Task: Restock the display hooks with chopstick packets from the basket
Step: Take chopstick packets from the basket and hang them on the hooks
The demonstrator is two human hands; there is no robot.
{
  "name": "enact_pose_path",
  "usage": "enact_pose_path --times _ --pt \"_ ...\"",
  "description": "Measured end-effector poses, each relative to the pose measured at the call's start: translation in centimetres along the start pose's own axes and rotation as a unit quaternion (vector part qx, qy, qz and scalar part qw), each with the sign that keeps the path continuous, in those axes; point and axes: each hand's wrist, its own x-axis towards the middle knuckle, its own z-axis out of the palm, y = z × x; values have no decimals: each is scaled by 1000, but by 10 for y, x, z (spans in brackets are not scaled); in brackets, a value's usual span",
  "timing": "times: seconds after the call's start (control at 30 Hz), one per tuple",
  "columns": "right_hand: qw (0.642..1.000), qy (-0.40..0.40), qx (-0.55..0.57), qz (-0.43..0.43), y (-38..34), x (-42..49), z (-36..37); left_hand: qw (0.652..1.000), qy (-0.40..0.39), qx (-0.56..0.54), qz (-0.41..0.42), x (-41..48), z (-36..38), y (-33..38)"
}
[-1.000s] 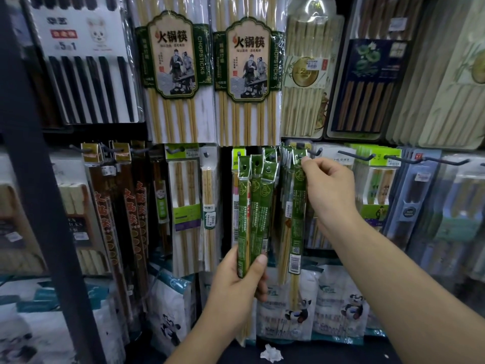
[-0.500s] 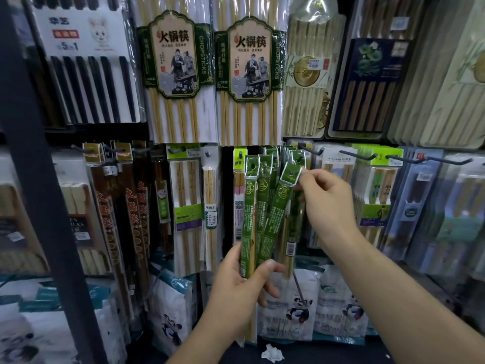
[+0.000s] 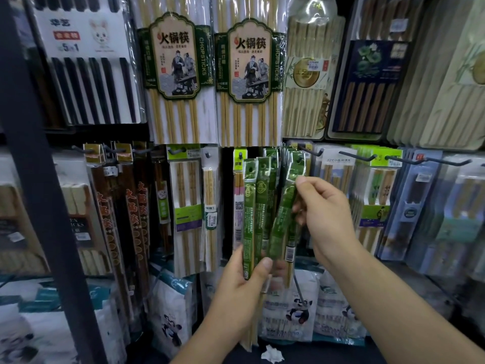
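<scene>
1. Green chopstick packets (image 3: 252, 211) stand upright in the left hand (image 3: 241, 292), with thumb and curled fingers clamped round their lower ends, in front of the hanging display.
2. One tilted packet (image 3: 283, 214) from the bunch is pinched near its top between the thumb and fingertips of the right hand (image 3: 328, 219).
3. Its top edge lies just beside a black hook (image 3: 313, 152).

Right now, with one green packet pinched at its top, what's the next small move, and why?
Probably lift that packet out of the bunch and bring its hole to the hook. The right hand pinches its top, it tilts away from the others, which the left hand grips low, and matching green packets hang there.
</scene>
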Motion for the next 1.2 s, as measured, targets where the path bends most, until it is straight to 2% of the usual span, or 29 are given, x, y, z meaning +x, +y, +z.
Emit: enact_pose_path --times 0.1,0.2,0.53,0.97,1.2 --pt "999 39 -7 -9 -7 12 -3 999 27 35 2 3 -4 -4" --pt "997 50 -40 -30 -10 22 -5 999 31 8 11 4 -6 -1" --pt "994 65 -86 -20 -13 36 -3 999 27 -33 8 1 -5 2" --pt "989 71 -120 -41 -13 45 -4 999 -3 -15 42 -2 -7 5" --pt "980 71 -174 -60 -12 48 -4 999 -1 -15 43 -4 -5 10"
